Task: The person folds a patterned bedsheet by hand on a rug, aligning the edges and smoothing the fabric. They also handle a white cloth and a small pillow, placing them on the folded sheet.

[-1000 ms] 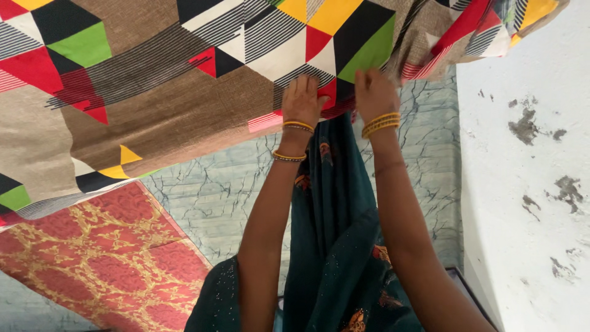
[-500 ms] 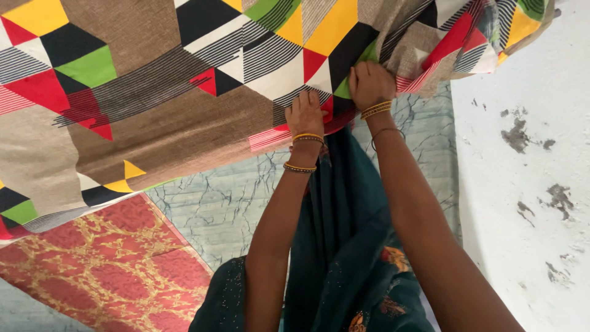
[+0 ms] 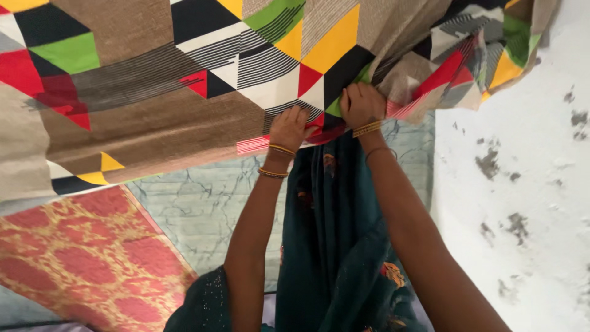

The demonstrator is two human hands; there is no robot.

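A large patterned cloth (image 3: pixel 160 117) with brown fields and coloured triangles hangs across the upper half of the head view. My left hand (image 3: pixel 290 127) grips its lower edge near the middle, fingers curled into the fabric. My right hand (image 3: pixel 361 103) is closed on the same edge just to the right, where the cloth bunches. Both wrists wear gold bangles. A dark teal garment (image 3: pixel 335 246) hangs below, between my arms.
A pale marbled floor (image 3: pixel 203 209) lies beneath. A red and gold patterned mat (image 3: pixel 80 258) covers the lower left. A white, stained wall (image 3: pixel 516 203) runs along the right side.
Both hands have moved slightly along the cloth's edge while keeping hold. The cloth has shifted across the view and bunched more at the right.
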